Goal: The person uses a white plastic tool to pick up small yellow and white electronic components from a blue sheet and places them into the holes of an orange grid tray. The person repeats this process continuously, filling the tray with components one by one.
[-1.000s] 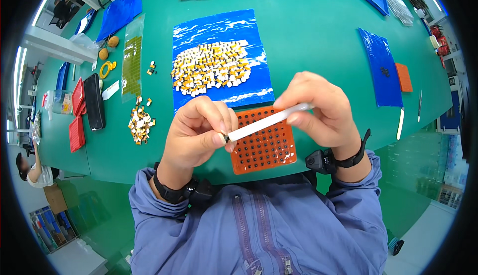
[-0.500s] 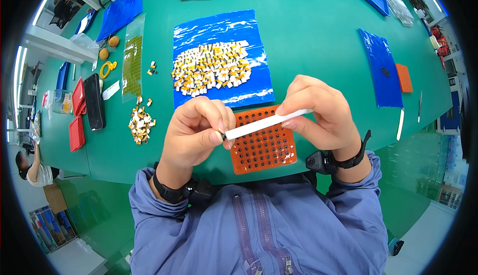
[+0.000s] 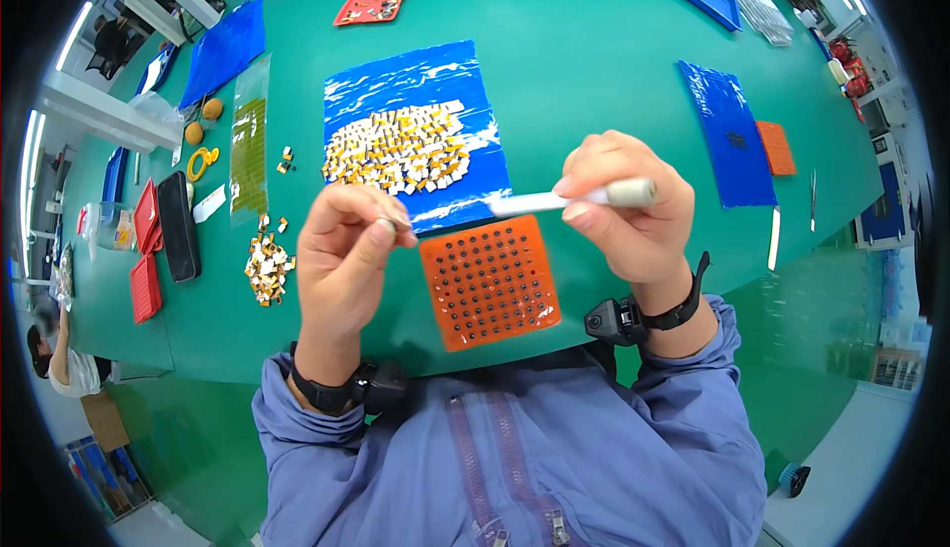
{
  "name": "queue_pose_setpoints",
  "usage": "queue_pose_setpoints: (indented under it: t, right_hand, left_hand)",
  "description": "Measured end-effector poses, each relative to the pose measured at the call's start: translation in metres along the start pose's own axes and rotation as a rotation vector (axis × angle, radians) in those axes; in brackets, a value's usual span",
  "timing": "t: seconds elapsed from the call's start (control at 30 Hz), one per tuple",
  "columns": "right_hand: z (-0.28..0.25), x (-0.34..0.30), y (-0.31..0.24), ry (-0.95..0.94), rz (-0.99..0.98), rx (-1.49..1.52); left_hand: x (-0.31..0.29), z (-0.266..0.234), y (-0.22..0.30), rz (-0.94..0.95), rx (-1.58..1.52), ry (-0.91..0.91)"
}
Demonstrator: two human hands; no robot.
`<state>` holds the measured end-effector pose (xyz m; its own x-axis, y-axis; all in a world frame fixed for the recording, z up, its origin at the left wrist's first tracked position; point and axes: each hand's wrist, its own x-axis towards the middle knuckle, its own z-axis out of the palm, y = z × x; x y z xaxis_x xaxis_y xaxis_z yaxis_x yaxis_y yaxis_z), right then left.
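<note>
My right hand [image 3: 633, 212] is closed around a slim white stick [image 3: 520, 203]. Its thick, pale, rounded end points right, past my fingers, and its thin end points left. With thumb and forefinger pinched, my left hand [image 3: 346, 240] holds a tiny part [image 3: 387, 223], mostly covered by the fingers, its kind unclear. Between and below both hands, an orange square block [image 3: 550, 295] lies on the table, with rows of small black pieces set in its holes. Beyond it, a heap of small white-and-amber parts [image 3: 396, 146] lies on a blue sheet [image 3: 445, 62].
Left of my left hand lies a smaller pile of similar parts [image 3: 267, 268]. A black case [image 3: 178, 225], red trays [image 3: 145, 288] and yellow scissors [image 3: 202, 162] are farther left. On the right are another blue sheet [image 3: 727, 131], an orange block [image 3: 776, 148] and tweezers [image 3: 813, 200].
My hands have moved apart: the left drew left, away from the stick's tip. The stick has tilted, and its thick end now faces me. The view has shifted slightly.
</note>
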<state>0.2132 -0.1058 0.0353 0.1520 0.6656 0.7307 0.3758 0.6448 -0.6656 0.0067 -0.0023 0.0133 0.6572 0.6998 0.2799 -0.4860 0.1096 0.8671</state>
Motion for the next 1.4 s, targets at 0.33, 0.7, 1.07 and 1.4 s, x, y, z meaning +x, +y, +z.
queue_pose_setpoints:
  t: [0.33, 0.7, 1.07, 1.4]
  right_hand:
    - [0.007, -0.006, 0.003, -0.083, -0.071, -0.244]
    - [0.003, -0.007, 0.000, 0.030, 0.086, -0.142]
    - [0.003, -0.008, 0.004, 0.121, 0.139, 0.008]
    - [0.000, -0.008, -0.001, 0.098, 0.149, 0.060]
  left_hand:
    - [-0.017, -0.061, 0.063, 0.015, 1.398, 0.107]
    - [0.008, -0.060, 0.058, -0.081, 1.630, -0.250]
    - [0.039, -0.056, -0.001, -0.064, 1.530, -0.387]
    - [0.041, -0.050, 0.002, -0.133, 1.130, -0.192]
